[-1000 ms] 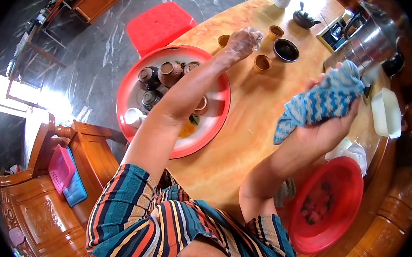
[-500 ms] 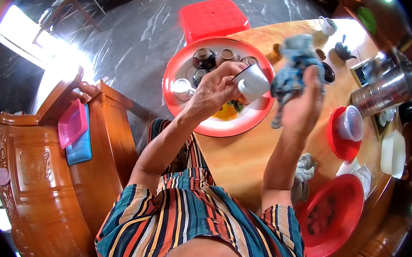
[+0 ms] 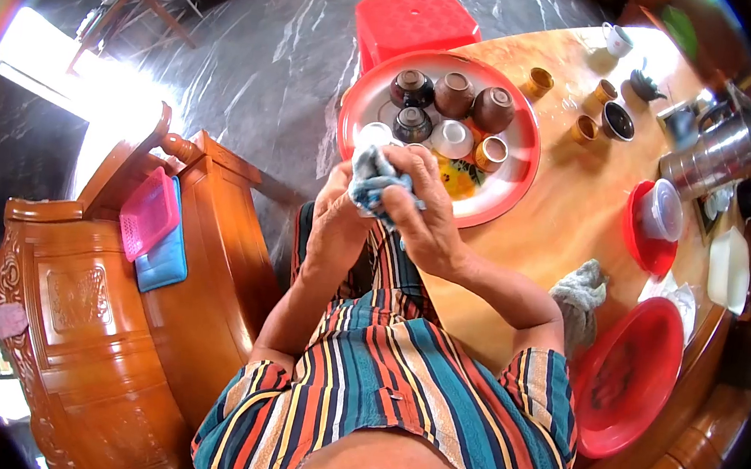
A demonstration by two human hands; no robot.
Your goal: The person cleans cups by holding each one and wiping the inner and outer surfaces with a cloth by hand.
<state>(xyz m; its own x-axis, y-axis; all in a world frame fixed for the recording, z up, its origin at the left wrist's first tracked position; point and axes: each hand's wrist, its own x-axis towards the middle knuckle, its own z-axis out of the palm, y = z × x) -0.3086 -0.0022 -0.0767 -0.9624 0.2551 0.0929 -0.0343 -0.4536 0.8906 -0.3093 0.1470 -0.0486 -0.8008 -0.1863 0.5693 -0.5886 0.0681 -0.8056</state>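
Observation:
My left hand (image 3: 337, 224) is closed around the white cup, which the cloth and fingers almost wholly hide. Fingers of my right hand (image 3: 429, 211) press the blue and white cloth (image 3: 374, 177) onto it. Both hands meet over the near left edge of a red-rimmed round tray (image 3: 523, 187). Upside down on that tray are several brown and dark cups, among them a brown cup (image 3: 453, 93) and a dark cup (image 3: 413, 124). A clear glass (image 3: 452, 139), a yellow-brown cup (image 3: 491, 153) and another white cup (image 3: 375, 134), partly behind the cloth, are there too.
Small brown cups (image 3: 584, 128), a dark bowl (image 3: 618, 121), a white mug (image 3: 617, 41) and a dark teapot (image 3: 646, 86) stand on the table (image 3: 487, 289). To the right are a metal pot (image 3: 712, 161), grey cloth (image 3: 579, 293) and red basin (image 3: 629, 377). Behind sits a red stool (image 3: 417, 19).
My left hand first reached among the table cups, then brought a white cup over the tray. My right hand has carried the cloth left and down to it. Both hands are now together, nearer my body.

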